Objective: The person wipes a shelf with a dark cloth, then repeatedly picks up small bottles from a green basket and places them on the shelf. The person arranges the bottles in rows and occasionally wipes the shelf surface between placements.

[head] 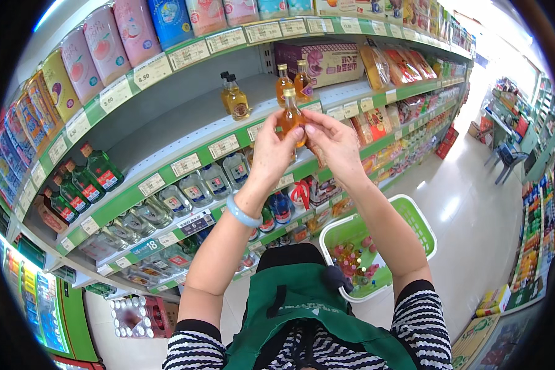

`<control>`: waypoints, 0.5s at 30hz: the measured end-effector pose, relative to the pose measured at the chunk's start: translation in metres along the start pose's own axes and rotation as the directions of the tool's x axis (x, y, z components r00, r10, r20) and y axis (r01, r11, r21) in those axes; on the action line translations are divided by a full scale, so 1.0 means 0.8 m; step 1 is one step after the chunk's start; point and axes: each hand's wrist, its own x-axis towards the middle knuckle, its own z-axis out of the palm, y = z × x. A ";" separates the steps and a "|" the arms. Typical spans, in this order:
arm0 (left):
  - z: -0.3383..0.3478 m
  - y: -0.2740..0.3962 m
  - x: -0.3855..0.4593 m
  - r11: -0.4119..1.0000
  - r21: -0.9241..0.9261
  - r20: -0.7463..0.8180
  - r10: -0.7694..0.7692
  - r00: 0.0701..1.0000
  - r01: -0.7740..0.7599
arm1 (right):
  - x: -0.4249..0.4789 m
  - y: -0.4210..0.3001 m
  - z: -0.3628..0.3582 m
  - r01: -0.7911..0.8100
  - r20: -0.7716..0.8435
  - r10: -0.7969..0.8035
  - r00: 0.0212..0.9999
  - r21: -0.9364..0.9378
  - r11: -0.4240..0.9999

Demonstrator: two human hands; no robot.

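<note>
Between both my hands is a small glass bottle of amber liquor point(290, 111) with a gold cap, held upright just in front of the shelf edge. My left hand point(275, 145) grips it from the left, thumb across its front. From the other side, the fingers of my right hand point(330, 138) press on its lower part, which they partly hide. Two similar amber bottles point(284, 84) stand on the shelf right behind it. Further left on that shelf are two black-capped bottles point(237, 99) of paler yellow liquor.
Below to the right, a green and white plastic basket point(400, 203) on the floor holds several small bottles. Green glass bottles point(102, 167) stand at the shelf's left end. A purple carton point(323, 62) sits behind the amber bottles. Shrink-wrapped cans point(132, 317) lie on the floor at lower left.
</note>
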 end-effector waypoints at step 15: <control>-0.014 -0.012 0.113 0.602 0.793 -0.316 0.274 0.908 0.094 | 0.029 0.012 -0.010 0.158 -0.106 -0.177 0.978 -0.172 0.972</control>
